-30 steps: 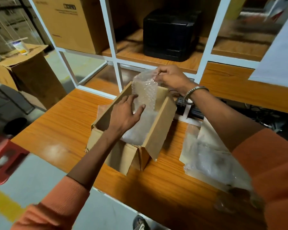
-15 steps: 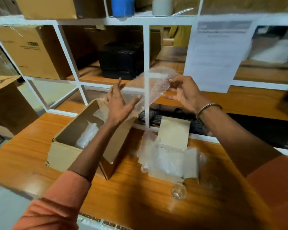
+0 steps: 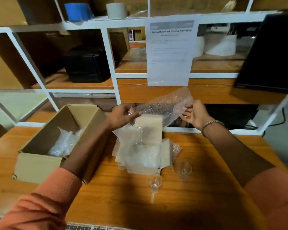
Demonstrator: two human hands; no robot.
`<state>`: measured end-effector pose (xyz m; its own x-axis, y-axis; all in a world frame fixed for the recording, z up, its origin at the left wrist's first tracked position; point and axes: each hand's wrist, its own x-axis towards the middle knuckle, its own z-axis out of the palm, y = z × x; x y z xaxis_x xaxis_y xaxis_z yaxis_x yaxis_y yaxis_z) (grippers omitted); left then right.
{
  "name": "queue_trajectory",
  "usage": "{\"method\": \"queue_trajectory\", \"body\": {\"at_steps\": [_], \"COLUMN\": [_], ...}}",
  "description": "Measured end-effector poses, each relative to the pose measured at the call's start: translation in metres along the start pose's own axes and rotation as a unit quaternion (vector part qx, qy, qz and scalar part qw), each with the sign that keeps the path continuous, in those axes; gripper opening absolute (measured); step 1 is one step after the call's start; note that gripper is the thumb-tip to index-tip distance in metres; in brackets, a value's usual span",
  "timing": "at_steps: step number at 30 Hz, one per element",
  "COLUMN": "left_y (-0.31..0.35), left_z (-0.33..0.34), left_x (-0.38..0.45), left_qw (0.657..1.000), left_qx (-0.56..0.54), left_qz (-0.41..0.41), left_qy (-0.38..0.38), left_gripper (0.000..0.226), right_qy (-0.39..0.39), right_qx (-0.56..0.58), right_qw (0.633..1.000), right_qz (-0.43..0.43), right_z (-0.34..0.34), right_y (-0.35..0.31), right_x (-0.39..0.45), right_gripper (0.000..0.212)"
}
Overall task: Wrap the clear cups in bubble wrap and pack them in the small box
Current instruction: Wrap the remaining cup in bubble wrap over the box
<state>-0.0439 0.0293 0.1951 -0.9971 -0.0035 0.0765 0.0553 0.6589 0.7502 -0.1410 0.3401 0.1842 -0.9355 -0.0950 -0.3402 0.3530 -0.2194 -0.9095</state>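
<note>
1. Hands: my left hand (image 3: 123, 114) pinches one end of a sheet of wrap (image 3: 165, 106) and my right hand (image 3: 195, 116) pinches the other end. The sheet hangs in the air between them, above the back of the table (image 3: 206, 196), touching nothing else that I can see.

2. Cups: two bare cups stand on the table, unwrapped. Near cup (image 3: 154, 181) sits just in front of the small box (image 3: 148, 146); far cup (image 3: 184, 168) sits just to its right. Both look upright, though blur makes the rims hard to read.

3. Small box: open, flaps spread, with loose wrap heaped in and over it. I cannot tell whether a wrapped cup is already inside. The big box (image 3: 45, 146) to the left also holds clear wrapping.

4. Handling, wrap (judgement): very light, limp, slightly slick. It folds where it is not supported, so a two-corner hold keeps it flat. Best laid down flat before a cup goes on it.

5. Handling, cups (judgement): light, stiff, smooth and probably brittle or easily cracked. Clear walls are hard to see against the wood. Take by the wall low down, thumb opposite fingers, not by the rim. Light squeeze only.

6. Risk (judgement): a trailing sheet edge or sleeve could knock over the near cup.
</note>
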Motion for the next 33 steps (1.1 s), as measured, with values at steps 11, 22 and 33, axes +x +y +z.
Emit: {"method": "queue_trajectory", "body": {"at_steps": [11,22,33], "left_y": [-0.066,-0.123,-0.113], "left_z": [-0.003,-0.002,0.041], "left_x": [-0.052,-0.126,-0.156], "left_qw": [0.979,0.970,0.973], "left_qx": [-0.018,-0.036,-0.063], "left_qz": [-0.060,-0.133,-0.211], "left_qy": [-0.192,-0.202,-0.061], "left_gripper": [0.036,0.032,0.013], "right_qy": [0.086,0.120,0.024], "right_qx": [-0.010,-0.032,-0.478], "right_qw": [0.993,0.991,0.841], "right_qz": [0.082,0.057,-0.250], "right_z": [-0.041,-0.051,-0.024], "right_y": [0.075,0.122,0.156], "right_x": [0.013,-0.009,-0.047], "right_gripper": [0.029,0.029,0.068]}}
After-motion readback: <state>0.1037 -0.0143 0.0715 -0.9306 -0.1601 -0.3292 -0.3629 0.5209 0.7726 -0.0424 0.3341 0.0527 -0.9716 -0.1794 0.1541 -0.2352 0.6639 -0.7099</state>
